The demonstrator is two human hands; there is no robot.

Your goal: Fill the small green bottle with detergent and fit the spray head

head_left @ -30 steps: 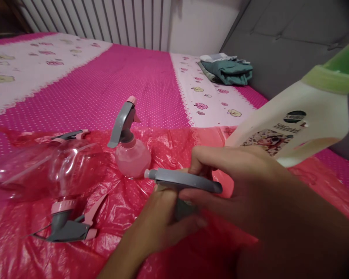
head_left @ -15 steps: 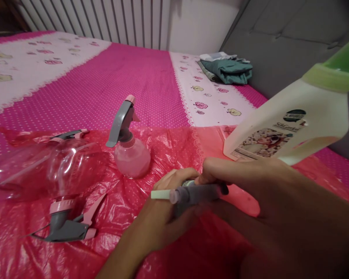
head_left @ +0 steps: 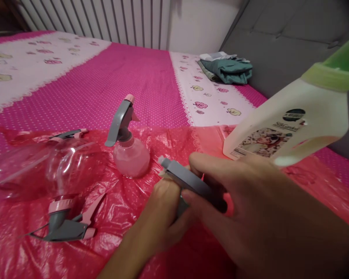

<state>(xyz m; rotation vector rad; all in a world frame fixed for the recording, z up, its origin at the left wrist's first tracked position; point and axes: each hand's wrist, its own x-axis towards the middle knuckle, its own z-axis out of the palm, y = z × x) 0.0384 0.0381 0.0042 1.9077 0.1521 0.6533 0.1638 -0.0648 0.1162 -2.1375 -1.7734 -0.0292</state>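
Both hands meet on a grey spray head [head_left: 189, 182] just above the red plastic sheet [head_left: 23, 255]. Left hand [head_left: 163, 217] curled about the part below the spray head; what it grips there is hidden by the fingers. Right hand [head_left: 250, 205] partly closed, thumb and fingers pinching the spray head from the right side, nozzle end pointing up and away to the left.

Left of the left hand, near: a loose grey and pink spray head [head_left: 65, 226] lying on its side on the sheet. Beyond it, a clear empty bottle [head_left: 49, 166], also lying down.

Just beyond the hands: a small round spray bottle [head_left: 129, 149], upright, pale pink liquid inside, grey trigger fitted.

Right of the right hand, raised: a white bottle [head_left: 291, 124], tilted, green cap, contents not visible.

Far, beyond the right hand: folded clothes [head_left: 228, 68] on the pink bedspread [head_left: 119, 73].
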